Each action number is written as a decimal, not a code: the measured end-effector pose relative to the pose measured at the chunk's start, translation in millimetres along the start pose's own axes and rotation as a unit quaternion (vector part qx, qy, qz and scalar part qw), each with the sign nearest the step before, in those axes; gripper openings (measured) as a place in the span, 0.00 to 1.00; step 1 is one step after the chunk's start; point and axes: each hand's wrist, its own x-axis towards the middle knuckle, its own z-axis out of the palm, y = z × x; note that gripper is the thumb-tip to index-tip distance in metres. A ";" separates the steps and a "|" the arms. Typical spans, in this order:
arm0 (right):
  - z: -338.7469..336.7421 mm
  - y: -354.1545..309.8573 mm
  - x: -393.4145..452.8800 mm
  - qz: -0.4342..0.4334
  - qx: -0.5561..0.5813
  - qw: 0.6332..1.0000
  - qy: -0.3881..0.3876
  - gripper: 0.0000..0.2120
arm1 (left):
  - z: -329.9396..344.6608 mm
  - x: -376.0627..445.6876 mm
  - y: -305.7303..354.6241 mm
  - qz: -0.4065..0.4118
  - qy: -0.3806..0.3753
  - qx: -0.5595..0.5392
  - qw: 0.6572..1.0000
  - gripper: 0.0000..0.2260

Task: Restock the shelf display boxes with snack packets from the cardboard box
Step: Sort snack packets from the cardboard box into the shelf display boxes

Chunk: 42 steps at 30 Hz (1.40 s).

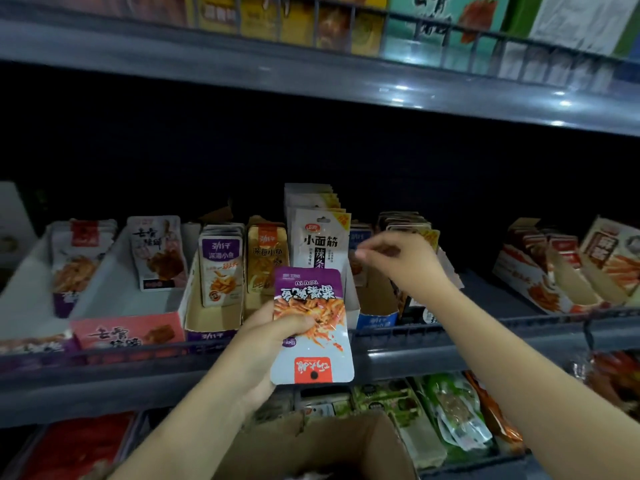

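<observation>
Currently a purple snack packet (pixel 311 323) is being gripped by the left hand (pixel 273 337), thumb across its printed face and fingers curled behind it. The packet is being held upside down, hang-hole end lowest, in front of the shelf rail (pixel 450 344) and above the cardboard box (pixel 311 448), whose open flaps are showing at the bottom edge.

The right hand (pixel 398 261) is being held over the row of display boxes with fingers loosely bent toward the left; nothing is visibly being held in it, though blur is obscuring the fingertips.

For a clean placement, the packet is best turned upright first, so that its label is facing outward like the stock already shelved. A matching purple-and-red design is being displayed in the far-left display box (pixel 41 271), which is judged the likely destination; this match cannot be confirmed. The packet should be slid in behind or in front of the standing ones without tipping them.

Containers are being stocked as follows:
- The pink display box (pixel 128 330) is holding a few white packets (pixel 157 252) at its rear.
- The purple display box (pixel 211 332) is holding a short upright stack.
- A tall white stack (pixel 320 237) is standing behind the held packet.
- The blue display box (pixel 375 318) is looking nearly empty at its front.
- More trays are being carried at far right (pixel 554 275).
</observation>
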 end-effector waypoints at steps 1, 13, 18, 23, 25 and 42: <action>-0.4 -9.0 -11.5 -0.001 0.014 1.000 -0.023 0.03 | -2.0 -7.3 2.6 0.003 -0.010 0.008 1.000 0.13; 27.1 -97.0 -92.1 0.096 0.207 0.942 -0.246 0.08 | -54.1 -88.6 35.5 0.042 -0.011 0.169 0.985 0.21; 54.0 -122.1 -100.9 0.126 0.338 0.917 -0.171 0.06 | -83.9 -98.3 35.9 0.030 0.044 0.054 0.997 0.15; 94.6 -143.7 -103.4 0.151 0.389 0.899 -0.131 0.08 | -110.9 -100.3 40.7 0.038 0.135 -0.028 0.990 0.06; 112.7 -148.6 -101.1 0.151 0.385 0.900 -0.139 0.08 | -126.9 -96.6 53.7 0.073 0.174 -0.002 0.982 0.05; 238.7 -140.2 -59.8 -0.227 -0.177 0.957 -0.044 0.22 | -199.5 -0.3 194.5 0.230 0.301 0.563 0.734 0.18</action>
